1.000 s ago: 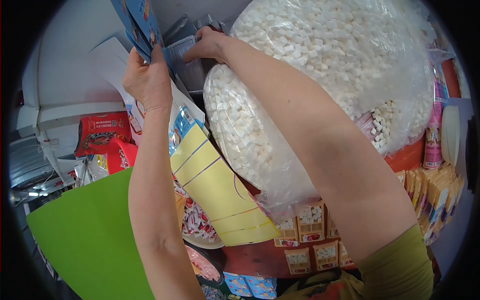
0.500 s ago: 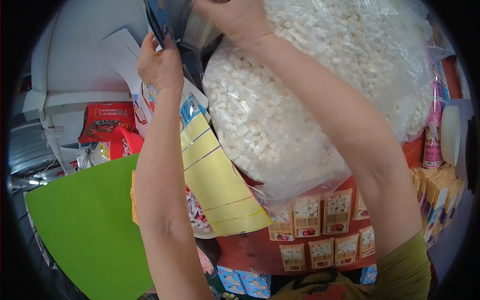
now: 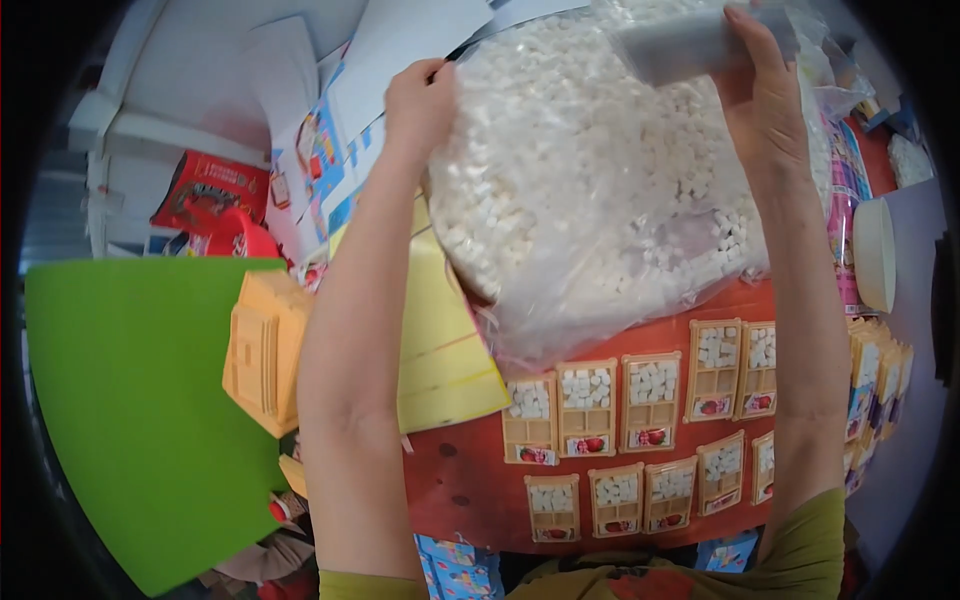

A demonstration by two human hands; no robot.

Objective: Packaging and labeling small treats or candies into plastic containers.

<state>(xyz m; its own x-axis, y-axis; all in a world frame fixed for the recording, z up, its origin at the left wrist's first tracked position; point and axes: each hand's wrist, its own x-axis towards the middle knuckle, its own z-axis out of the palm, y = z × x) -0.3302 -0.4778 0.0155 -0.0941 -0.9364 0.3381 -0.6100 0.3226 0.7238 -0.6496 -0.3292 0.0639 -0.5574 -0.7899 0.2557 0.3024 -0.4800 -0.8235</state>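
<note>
1. So the main thing here is a huge clear plastic bag of small white cubes [image 3: 600, 190]. It sits on the red table [image 3: 470, 480] at the far side and fills most of the upper middle of our view.
2. Our left hand [image 3: 420, 100] is closed on the bag's upper left edge, fingers curled over the plastic.
3. Our right hand [image 3: 765, 110] is up at the bag's top right, wrapped around a greyish flat piece [image 3: 690, 42] that's pressed against the plastic. It's too blurry to say what that is.
4. The bag's bottom bulges down over a row of small tan trays [image 3: 640, 400] with white cubes in their compartments; a second row lies nearer us.
5. Just left of the bag, a stack of yellow card sheets [image 3: 445, 340] runs under our left forearm, which hides part of it.
6. Further left there's a tan moulded tray piece [image 3: 262, 350] overlapping a big green sheet [image 3: 140, 400].
7. A red packet [image 3: 210, 190] and white boards [image 3: 200, 70] sit behind those.
8. At far right, a white round lid [image 3: 875, 255] stands on edge.
</note>
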